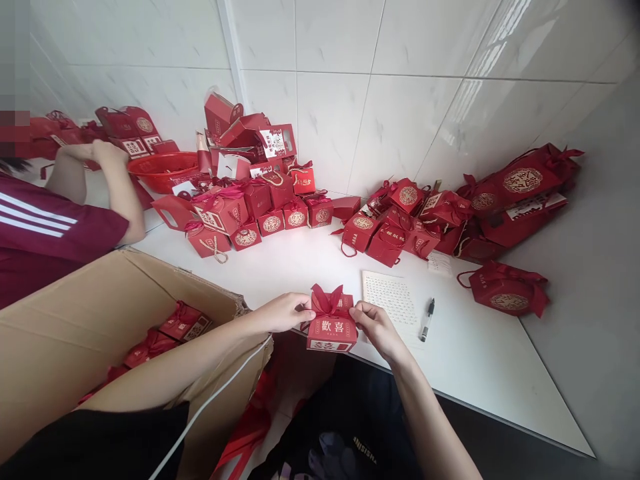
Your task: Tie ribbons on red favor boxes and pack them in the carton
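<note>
A small red gift box [331, 331] with gold characters on it stands at the table's front edge, in front of my body. A dark red ribbon [332, 304] is tied in a bow across its top. My left hand [289, 312] pinches the ribbon at the box's left side, thumb against finger. On the opposite side, my right hand [375, 325] pinches the ribbon near the box's upper right edge. The box sits upright between both hands, and its underside is hidden. Just right of it lies a handwritten sheet of paper [393, 297].
Several red gift boxes [270, 223] crowd the table's back, with others [507, 290] at the right. A black pen [427, 319] lies beside the paper. A cardboard box [65, 333] holding red boxes stands left. Beyond it, a co-worker's arm [120, 187] is near a red basket [165, 175].
</note>
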`<control>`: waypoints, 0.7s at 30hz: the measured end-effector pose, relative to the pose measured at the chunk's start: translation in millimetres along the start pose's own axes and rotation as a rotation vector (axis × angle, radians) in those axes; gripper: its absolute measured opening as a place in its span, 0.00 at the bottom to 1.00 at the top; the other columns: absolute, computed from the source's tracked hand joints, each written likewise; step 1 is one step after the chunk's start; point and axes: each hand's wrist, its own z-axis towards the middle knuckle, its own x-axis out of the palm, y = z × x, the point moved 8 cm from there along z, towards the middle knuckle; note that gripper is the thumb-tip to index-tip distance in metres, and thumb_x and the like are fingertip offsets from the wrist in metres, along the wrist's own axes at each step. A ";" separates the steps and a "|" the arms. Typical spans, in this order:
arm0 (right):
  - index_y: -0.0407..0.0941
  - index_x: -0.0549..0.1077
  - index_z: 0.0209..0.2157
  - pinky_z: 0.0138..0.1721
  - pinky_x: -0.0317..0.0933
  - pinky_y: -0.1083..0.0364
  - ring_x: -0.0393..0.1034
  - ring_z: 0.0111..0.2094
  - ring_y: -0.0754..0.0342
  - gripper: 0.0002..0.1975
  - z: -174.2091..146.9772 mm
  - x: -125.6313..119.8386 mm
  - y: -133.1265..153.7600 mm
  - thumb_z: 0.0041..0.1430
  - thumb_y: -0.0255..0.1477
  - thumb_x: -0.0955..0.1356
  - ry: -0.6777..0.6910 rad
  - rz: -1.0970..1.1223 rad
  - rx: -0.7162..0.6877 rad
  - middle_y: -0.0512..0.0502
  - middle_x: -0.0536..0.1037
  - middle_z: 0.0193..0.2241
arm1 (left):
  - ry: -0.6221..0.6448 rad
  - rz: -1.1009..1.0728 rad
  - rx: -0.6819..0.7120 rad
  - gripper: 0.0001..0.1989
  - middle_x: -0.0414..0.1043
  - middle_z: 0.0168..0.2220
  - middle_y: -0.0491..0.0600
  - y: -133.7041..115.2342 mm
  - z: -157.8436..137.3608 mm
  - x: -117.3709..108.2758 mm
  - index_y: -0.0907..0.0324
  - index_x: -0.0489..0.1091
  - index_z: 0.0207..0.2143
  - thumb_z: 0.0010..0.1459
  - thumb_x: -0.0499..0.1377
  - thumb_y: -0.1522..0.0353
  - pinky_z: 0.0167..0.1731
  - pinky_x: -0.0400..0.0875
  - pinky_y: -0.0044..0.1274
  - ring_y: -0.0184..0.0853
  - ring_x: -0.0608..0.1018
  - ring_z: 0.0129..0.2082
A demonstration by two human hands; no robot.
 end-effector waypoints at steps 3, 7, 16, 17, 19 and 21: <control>0.46 0.55 0.19 0.22 0.52 0.58 0.54 0.19 0.58 0.22 0.1 -5.5 -4.4 0.54 0.46 0.65 0.001 -0.014 0.011 0.54 0.59 0.17 | -0.050 0.019 -0.010 0.14 0.66 0.25 0.44 -1.2 0.1 -3.5 0.59 0.61 0.24 0.55 0.50 0.58 0.30 0.64 0.23 0.31 0.69 0.26; 0.45 0.64 0.31 0.37 0.62 0.52 0.66 0.36 0.49 0.15 -5.4 -29.0 7.7 0.56 0.44 0.63 -0.190 -0.212 -0.112 0.45 0.70 0.33 | -0.221 -0.015 -0.091 0.18 0.70 0.40 0.51 -5.0 -7.7 -12.8 0.60 0.61 0.38 0.56 0.48 0.54 0.41 0.67 0.28 0.37 0.73 0.39; 0.46 0.64 0.45 0.44 0.64 0.48 0.68 0.40 0.48 0.14 -49.6 6.8 -2.3 0.63 0.40 0.62 -0.100 -0.204 -0.165 0.43 0.72 0.39 | -0.161 0.504 -0.117 0.52 0.57 0.55 0.67 -38.2 -19.3 22.3 0.64 0.45 0.60 0.39 0.60 0.46 0.46 0.62 0.44 0.57 0.64 0.54; 0.46 0.65 0.44 0.44 0.64 0.48 0.68 0.41 0.48 0.14 -55.4 6.8 -6.1 0.64 0.40 0.61 -0.115 -0.197 -0.174 0.43 0.72 0.40 | -0.159 0.534 -0.126 0.54 0.54 0.57 0.68 -38.4 -17.9 23.5 0.63 0.44 0.61 0.39 0.58 0.44 0.47 0.61 0.46 0.58 0.62 0.55; 0.46 0.66 0.44 0.47 0.63 0.47 0.65 0.47 0.46 0.14 -65.5 -0.3 -11.5 0.64 0.39 0.61 -0.191 -0.213 -0.226 0.41 0.69 0.46 | -0.153 0.589 -0.145 0.55 0.46 0.61 0.70 -40.4 -14.3 26.3 0.62 0.43 0.62 0.39 0.56 0.40 0.47 0.59 0.48 0.62 0.58 0.56; 0.46 0.67 0.44 0.49 0.61 0.45 0.60 0.52 0.44 0.13 -72.7 -11.4 -15.3 0.64 0.39 0.61 -0.286 -0.277 -0.285 0.40 0.65 0.50 | -0.136 0.628 -0.163 0.55 0.44 0.61 0.71 -44.9 -8.8 30.6 0.63 0.43 0.62 0.39 0.54 0.40 0.45 0.59 0.49 0.65 0.61 0.54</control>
